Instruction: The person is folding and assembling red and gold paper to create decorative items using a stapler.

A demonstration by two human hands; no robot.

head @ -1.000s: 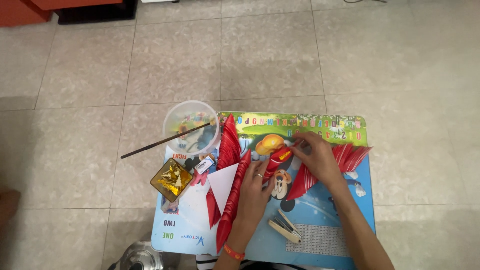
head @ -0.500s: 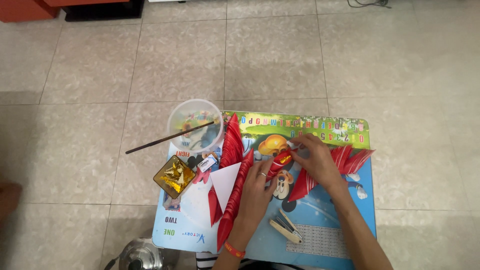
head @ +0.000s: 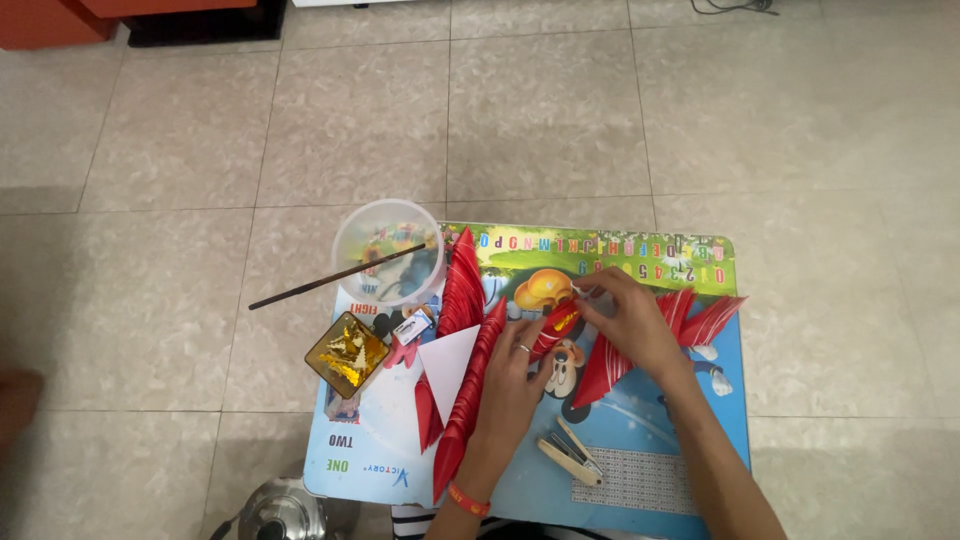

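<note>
While pinched between both hands, left hand (head: 512,372) and right hand (head: 632,322), a red strip (head: 556,327) is held over the table (head: 640,455), its long axis slanting from lower left to upper right. Red fans (head: 462,300) and a bowl (head: 388,250) are noted alongside. Against the earlier frame, the grip and layout are unchanged.

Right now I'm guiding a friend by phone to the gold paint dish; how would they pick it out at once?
Start at the small cartoon-printed table on the tiled floor. At its left edge, below the clear plastic bowl with a paintbrush across it, sits the gold paint dish. It is the only square, shiny gold thing there; the folded papers beside it are red.
</note>
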